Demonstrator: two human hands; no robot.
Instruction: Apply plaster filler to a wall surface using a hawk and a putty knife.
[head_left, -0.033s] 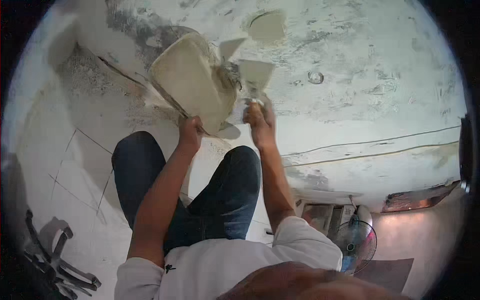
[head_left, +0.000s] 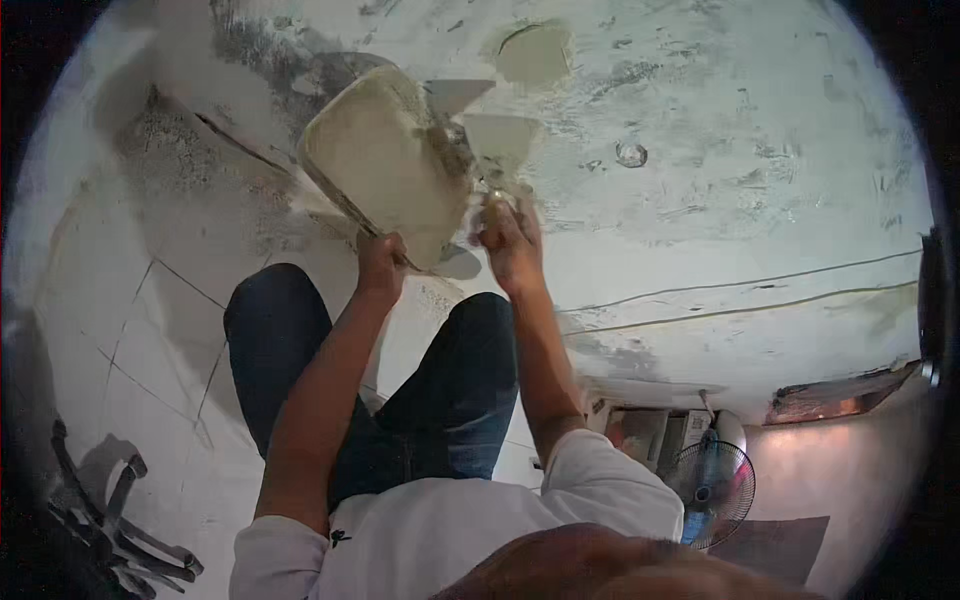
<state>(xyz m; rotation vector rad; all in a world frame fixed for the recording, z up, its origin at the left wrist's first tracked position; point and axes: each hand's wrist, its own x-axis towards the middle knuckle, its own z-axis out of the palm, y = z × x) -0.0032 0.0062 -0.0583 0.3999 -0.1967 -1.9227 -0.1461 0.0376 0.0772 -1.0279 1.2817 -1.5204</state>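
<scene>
At the far left, a black five-armed-looking chair base (head_left: 110, 530) stands on the pale tiled floor (head_left: 150, 400); how many legs it has is hard to count at the rim. Next come the person's bent knees in dark jeans (head_left: 275, 330), and just beyond them the left hand (head_left: 382, 262). Its fingers are curled closed over the near, lower edge of a round-cornered plaster board (head_left: 370, 155), which tilts up and away from the grip. Beige paste coats the board's face, with a rough, darker crust along the right edge. The board's long axis slants from upper left to lower right, so its lower end sits between the two hands.

Just right of that crusted edge is a wide putty knife (head_left: 505, 138), its blade flaring away from the person. The right hand (head_left: 510, 240) is closed around the handle, which the fingers mostly hide. The board lies to the left of this hand, and the blade is beside its upper right edge; whether they touch, I cannot tell. The left hand is nearer to the board, as it holds it, while the right is nearer to the smooth beige patch (head_left: 535, 55) above the blade on the mottled wall (head_left: 700, 210). Farther right are a small round hole (head_left: 631, 154) and, lower down, a black-caged fan (head_left: 703, 494).
</scene>
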